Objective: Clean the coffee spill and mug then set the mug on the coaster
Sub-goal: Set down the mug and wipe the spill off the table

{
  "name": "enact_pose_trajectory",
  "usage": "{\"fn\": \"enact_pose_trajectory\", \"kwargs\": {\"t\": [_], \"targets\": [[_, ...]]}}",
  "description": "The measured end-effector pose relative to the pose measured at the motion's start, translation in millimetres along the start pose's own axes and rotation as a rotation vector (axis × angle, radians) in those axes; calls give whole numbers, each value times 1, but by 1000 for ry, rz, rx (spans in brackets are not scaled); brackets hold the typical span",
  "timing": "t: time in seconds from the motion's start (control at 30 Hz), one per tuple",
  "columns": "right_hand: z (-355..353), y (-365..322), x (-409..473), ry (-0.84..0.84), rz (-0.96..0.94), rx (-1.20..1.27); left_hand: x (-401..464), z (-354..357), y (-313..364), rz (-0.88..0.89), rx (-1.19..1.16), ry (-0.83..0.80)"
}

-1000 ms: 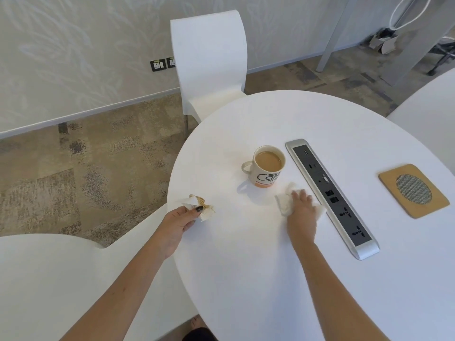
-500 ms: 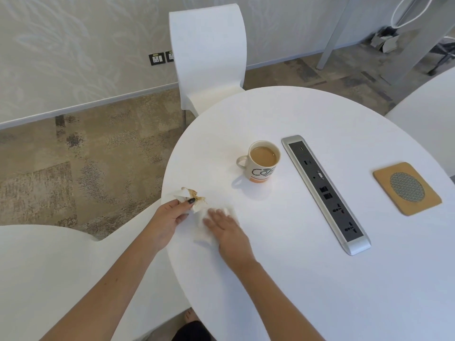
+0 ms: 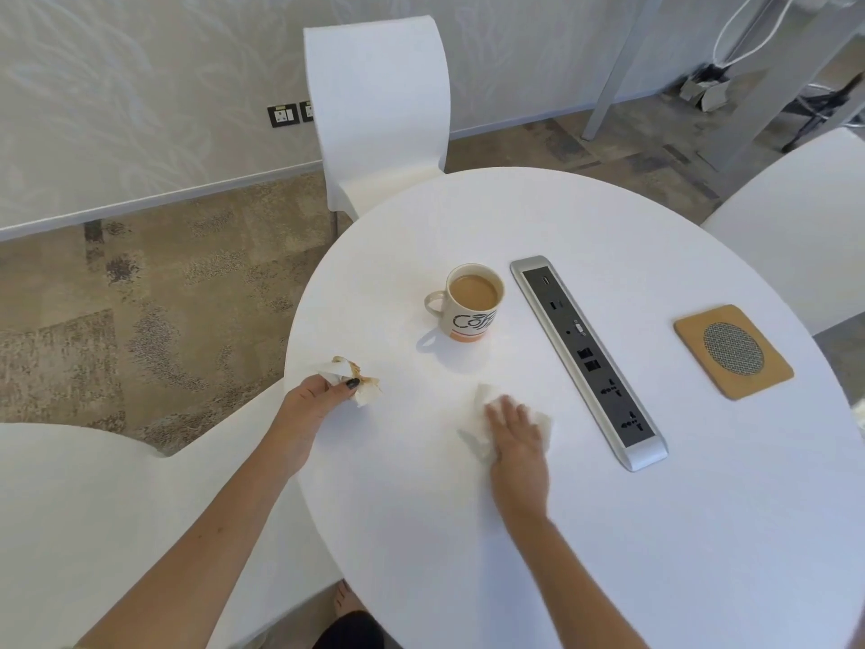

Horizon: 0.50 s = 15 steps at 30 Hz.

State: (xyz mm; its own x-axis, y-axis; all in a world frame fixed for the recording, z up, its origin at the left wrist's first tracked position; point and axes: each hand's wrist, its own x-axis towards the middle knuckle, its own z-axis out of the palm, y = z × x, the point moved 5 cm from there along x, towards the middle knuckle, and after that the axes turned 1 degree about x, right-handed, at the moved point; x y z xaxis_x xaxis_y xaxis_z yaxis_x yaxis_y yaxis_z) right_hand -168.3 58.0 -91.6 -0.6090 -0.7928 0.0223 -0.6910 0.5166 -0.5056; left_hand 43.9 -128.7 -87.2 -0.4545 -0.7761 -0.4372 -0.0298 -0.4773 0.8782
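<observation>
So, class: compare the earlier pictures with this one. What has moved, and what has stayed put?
The right hand slid its white tissue left from beside the power strip, then partway back. The left hand still grips the stained tissue. Mug and coaster are unmoved.

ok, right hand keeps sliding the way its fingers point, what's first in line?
Likely the white coffee mug. The right hand lies flat on a white tissue, fingers aimed up-left over bare white round table; exact line is uncertain.
</observation>
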Motion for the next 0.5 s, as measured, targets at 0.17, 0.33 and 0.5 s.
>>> {"fn": "enact_pose_trajectory", "kwargs": {"t": [0.17,0.33,0.5], "targets": [[43,-90,-65,-157,-501,1,-3,4,0,-6,40,10],[28,-71,-74,-247,-667,42,-11,5,-2,-14,82,24],[-20,7,-39,-151,-429,38,-14,4,-4,-33,127,31]]}}
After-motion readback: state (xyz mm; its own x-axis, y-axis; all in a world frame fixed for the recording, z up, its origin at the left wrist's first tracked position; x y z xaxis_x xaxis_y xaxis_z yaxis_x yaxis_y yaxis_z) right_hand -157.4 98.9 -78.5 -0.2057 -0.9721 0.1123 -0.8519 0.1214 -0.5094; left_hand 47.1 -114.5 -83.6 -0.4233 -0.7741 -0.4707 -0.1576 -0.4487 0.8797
